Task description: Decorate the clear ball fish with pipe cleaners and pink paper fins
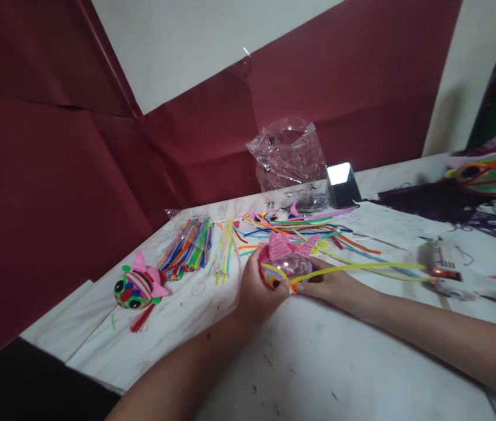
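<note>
Bare forearms (pixel 195 356) converge; the left hand (pixel 254 295) cups a clear, pink-finned ornament (pixel 290 266), the right hand (pixel 327 289) gripping its other side. Lettering on the plastic bag (pixel 289 155) is illegible.

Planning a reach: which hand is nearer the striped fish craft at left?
Left: the left hand is right of the striped fish craft; the right hand is farther right, beyond the left.

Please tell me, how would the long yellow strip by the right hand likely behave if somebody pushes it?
The yellow strip is probably light, being so thin. It would likely bend rather than roll, since it already arches past the right hand.
</note>
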### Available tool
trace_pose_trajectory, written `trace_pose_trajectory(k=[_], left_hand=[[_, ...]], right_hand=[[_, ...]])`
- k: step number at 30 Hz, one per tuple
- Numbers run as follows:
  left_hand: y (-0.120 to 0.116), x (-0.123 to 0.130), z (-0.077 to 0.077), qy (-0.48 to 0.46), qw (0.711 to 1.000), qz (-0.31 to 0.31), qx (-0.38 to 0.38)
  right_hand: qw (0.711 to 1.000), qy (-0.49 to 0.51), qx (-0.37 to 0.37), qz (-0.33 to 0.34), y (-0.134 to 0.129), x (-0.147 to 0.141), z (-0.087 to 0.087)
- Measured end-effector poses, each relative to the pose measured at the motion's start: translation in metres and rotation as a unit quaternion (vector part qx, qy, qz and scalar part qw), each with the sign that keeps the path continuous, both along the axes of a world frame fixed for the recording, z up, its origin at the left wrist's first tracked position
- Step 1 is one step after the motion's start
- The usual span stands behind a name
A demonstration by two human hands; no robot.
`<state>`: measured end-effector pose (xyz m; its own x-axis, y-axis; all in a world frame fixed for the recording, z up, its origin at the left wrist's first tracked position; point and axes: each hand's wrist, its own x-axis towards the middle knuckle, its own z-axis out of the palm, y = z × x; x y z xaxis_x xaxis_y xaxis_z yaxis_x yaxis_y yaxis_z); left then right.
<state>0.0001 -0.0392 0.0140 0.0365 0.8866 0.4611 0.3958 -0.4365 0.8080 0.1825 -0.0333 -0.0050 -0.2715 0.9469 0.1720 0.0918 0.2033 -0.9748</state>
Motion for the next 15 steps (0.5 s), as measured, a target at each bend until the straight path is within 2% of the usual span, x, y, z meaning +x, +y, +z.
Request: trace_pose_trajectory(k=[3, 7, 12, 15], left_hand=[[0.001, -0.002, -0.002, 0.002, 1.000, -0.005, -0.018], [0.008, -0.006, -0.007, -0.052, 0.997, -0.025, -0.053], [0.018, -0.008, -0.009, -0.149, 0.982, -0.050, -0.106], [0.020, -0.015, -0.005, -0.184, 0.974, -0.053, -0.120]], right_hand=[[1.000, -0.018, 0.007, -0.012, 0.002, 0.001, -0.005], [0.998, -0.053, 0.015, -0.008, 0.004, 0.002, -0.009], [0.999, 0.005, -0.003, 0.041, 0.003, -0.001, -0.005], [0.999, 0.028, -0.019, 0.033, 0.002, -0.002, 0.000]])
